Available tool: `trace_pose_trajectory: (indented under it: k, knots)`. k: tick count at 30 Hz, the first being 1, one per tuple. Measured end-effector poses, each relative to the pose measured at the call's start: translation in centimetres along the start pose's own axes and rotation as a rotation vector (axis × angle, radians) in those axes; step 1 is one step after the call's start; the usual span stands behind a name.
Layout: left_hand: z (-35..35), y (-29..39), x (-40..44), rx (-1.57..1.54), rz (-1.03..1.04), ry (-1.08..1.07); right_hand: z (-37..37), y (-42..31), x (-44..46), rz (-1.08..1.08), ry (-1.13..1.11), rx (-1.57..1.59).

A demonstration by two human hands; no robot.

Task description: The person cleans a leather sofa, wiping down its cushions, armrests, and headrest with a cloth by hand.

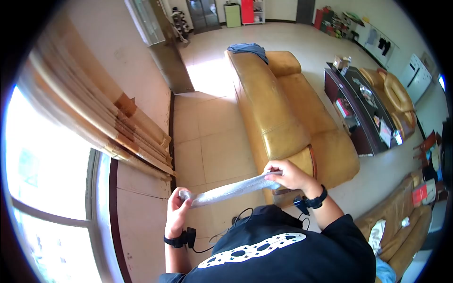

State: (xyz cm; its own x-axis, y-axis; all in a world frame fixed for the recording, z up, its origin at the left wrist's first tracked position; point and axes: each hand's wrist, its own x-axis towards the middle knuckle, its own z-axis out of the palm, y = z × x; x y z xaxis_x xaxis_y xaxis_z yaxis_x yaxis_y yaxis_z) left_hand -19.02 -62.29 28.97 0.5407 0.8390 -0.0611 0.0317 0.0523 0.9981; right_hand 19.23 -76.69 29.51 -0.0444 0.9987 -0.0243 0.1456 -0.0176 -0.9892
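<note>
While left hand (176, 210) and right hand (291, 176) are pinching one gray cloth (231, 190), one box (338, 62) is sitting on tabletop (348, 84), contents unclear.

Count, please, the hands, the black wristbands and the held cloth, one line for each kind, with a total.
Left hand and right hand: 2
Left black wristband and right black wristband: 2
Grey cloth: 1
Total: 5

Tiled floor (210, 134) leaves a passage ahead of the left hand (177, 210), hemmed by a curtain (123, 129) forward-left and a sofa (269, 106) beyond the right hand (293, 177).
</note>
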Motion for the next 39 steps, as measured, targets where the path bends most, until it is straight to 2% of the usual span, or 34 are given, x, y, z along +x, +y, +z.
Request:
trace_pose_trajectory:
  k: [5,8,12,17,20,21,23,25,26,29,30,31,32,33,34,35,36,38,39]
  knots:
    - [-0.2,1.2,7.0,0.117,0.037,-0.038,-3.0,-2.3,2.0,-0.025,0.146,0.056]
    - [0.0,2.1,14.0,0.221,0.182,-0.110,-7.4,-3.6,5.1,-0.029,0.274,-0.262]
    - [1.5,2.3,28.3,0.280,0.248,-0.172,-15.1,-3.4,11.9,-0.074,0.468,-0.419]
    - [8.1,6.7,49.4,0.268,0.454,-0.229,-29.8,-4.2,20.4,-0.201,0.703,-0.564]
    - [13.1,14.6,56.4,0.257,0.638,-0.228,-37.2,-8.9,22.7,-0.224,0.918,-0.593]
    - [14.0,16.5,59.2,0.227,0.722,-0.222,-40.9,-9.6,22.9,-0.254,0.891,-0.585]
    - [15.7,19.6,63.2,0.035,0.852,-0.287,-38.1,-14.3,25.1,-0.548,1.038,-0.757]
    - [16.1,20.9,65.5,0.012,0.834,-0.322,-39.0,-15.4,25.1,-0.435,0.967,-0.615]
    - [16.5,21.0,66.1,0.020,0.834,-0.339,-41.4,-13.3,24.6,-0.417,0.938,-0.659]
    - [15.9,18.0,71.0,0.142,0.809,-0.450,-43.4,-7.0,25.2,-0.260,0.942,-0.630]
    - [15.7,16.4,72.4,0.164,0.780,-0.503,-40.8,-6.9,26.4,-0.217,0.902,-0.646]
    - [14.8,14.8,74.0,0.354,0.774,-0.510,-40.5,-5.2,26.9,-0.184,0.854,-0.603]
    - [14.6,13.1,74.5,0.322,0.701,-0.574,-40.0,-2.6,27.7,-0.148,0.812,-0.560]
    - [14.2,11.0,75.2,0.419,0.662,-0.590,-38.6,-0.5,28.4,-0.101,0.861,-0.584]
    - [13.7,7.8,76.6,0.409,0.624,-0.642,-37.4,1.3,28.8,0.070,0.870,-0.593]
    - [13.1,4.9,77.4,0.525,0.522,-0.632,-35.9,3.3,29.5,0.138,0.882,-0.479]
    - [12.6,2.4,78.1,0.560,0.541,-0.685,-34.6,5.6,30.5,0.199,0.893,-0.367]
    - [11.5,-3.3,79.9,0.378,0.233,-0.789,-32.2,12.3,32.6,0.218,0.945,-0.237]
    - [11.0,-6.0,81.0,0.353,0.164,-0.829,-30.6,13.3,33.7,0.362,0.936,-0.400]
